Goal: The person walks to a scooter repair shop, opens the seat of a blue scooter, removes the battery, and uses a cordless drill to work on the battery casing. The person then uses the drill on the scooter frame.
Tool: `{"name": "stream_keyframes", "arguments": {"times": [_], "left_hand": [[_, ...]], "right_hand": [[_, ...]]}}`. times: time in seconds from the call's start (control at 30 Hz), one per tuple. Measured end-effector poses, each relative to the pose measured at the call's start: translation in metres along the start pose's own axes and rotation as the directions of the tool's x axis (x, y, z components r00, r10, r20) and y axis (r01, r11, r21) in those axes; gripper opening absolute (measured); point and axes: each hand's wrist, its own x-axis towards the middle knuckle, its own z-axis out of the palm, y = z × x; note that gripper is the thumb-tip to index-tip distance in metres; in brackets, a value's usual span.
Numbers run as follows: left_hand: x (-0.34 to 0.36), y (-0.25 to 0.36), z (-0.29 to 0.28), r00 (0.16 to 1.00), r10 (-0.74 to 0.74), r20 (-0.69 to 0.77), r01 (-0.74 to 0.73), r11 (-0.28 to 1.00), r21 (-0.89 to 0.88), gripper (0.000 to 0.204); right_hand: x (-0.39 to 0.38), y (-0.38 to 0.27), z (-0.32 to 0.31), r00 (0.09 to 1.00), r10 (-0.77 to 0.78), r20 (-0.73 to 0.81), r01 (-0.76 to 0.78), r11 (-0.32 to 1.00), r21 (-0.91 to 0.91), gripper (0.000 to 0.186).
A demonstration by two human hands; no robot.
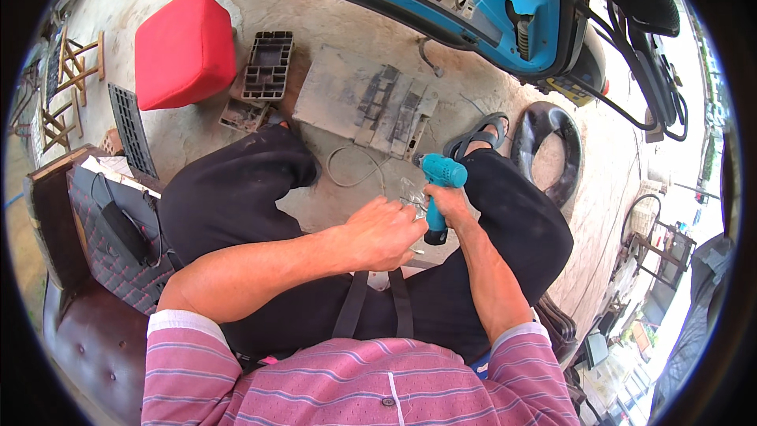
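My right hand (449,203) grips the handle of a small teal cordless drill (439,180), held between my knees with its nose pointing left and away. My left hand (384,230) is curled beside it, fingertips pinching a small shiny metal part (410,199) right at the drill; what the part is I cannot tell. Both forearms come up over my black trousers (236,197). A pink striped shirt fills the bottom of the view.
A blue scooter (489,8) stands ahead. On the concrete lie a grey board with metal pieces (363,99), a black plastic tray (268,67), a red stool (183,49), a black inner tube (548,146) and a loose wire (351,173). A brown seat (95,339) is at my left.
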Motion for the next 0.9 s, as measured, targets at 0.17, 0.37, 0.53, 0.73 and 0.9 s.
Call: {"name": "stream_keyframes", "arguments": {"times": [0.17,0.37,0.53,0.73,0.9], "left_hand": [[-0.003,-0.001,-0.003,0.999,0.009,-0.042,-0.008,1.000,0.029,0.035],[-0.008,-0.003,-0.006,0.997,0.008,-0.074,-0.005,0.999,0.046,0.035],[-0.009,-0.002,-0.011,0.997,0.003,-0.074,-0.001,0.999,0.037,0.035],[-0.008,-0.003,-0.008,0.996,0.002,-0.087,0.001,0.999,0.038,0.034],[-0.008,-0.003,-0.011,0.995,-0.003,-0.099,0.007,0.999,0.039,0.033]], "right_hand": [[-0.011,-0.006,0.010,0.997,0.041,-0.065,-0.043,0.999,-0.030,0.009],[0.004,0.009,0.005,0.997,0.039,-0.060,-0.041,0.999,-0.034,0.008],[-0.001,0.002,0.008,0.997,0.076,-0.032,-0.077,0.997,-0.021,0.009],[-0.007,-0.002,0.010,0.998,0.069,-0.011,-0.069,0.998,-0.009,0.008],[-0.009,-0.004,0.011,0.999,0.038,-0.021,-0.038,0.999,-0.012,0.008]]}}
